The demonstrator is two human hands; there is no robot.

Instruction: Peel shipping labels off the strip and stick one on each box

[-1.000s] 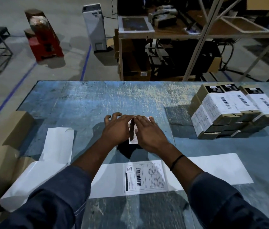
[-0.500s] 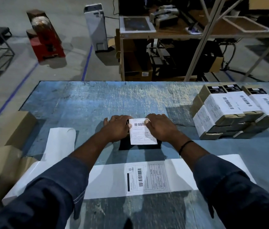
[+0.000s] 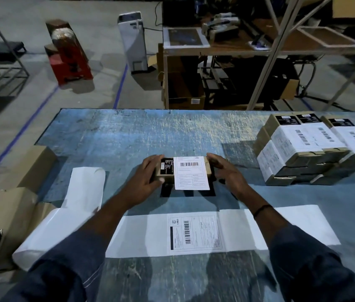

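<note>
A small brown box (image 3: pixel 208 170) with a black printed patch is held a little above the blue table (image 3: pixel 111 138) at its middle. A white shipping label (image 3: pixel 190 173) lies across the box top, and its near edge hangs past the box. My left hand (image 3: pixel 148 174) grips the box's left end; my right hand (image 3: pixel 224 170) grips its right end. On the white backing strip (image 3: pixel 146 234) near the front edge, one label (image 3: pixel 196 234) is still stuck.
A stack of labelled boxes (image 3: pixel 311 149) stands at the table's right. Brown cartons (image 3: pixel 17 212) and a curl of bare backing paper (image 3: pixel 85 190) lie at the left. Beyond the table are a workbench (image 3: pixel 259 49), a white upright unit (image 3: pixel 133 40) and a red machine (image 3: pixel 69 51).
My hands moved apart from the label's middle to the ends of the box. The box has been raised off the table and its label now shows fully.
</note>
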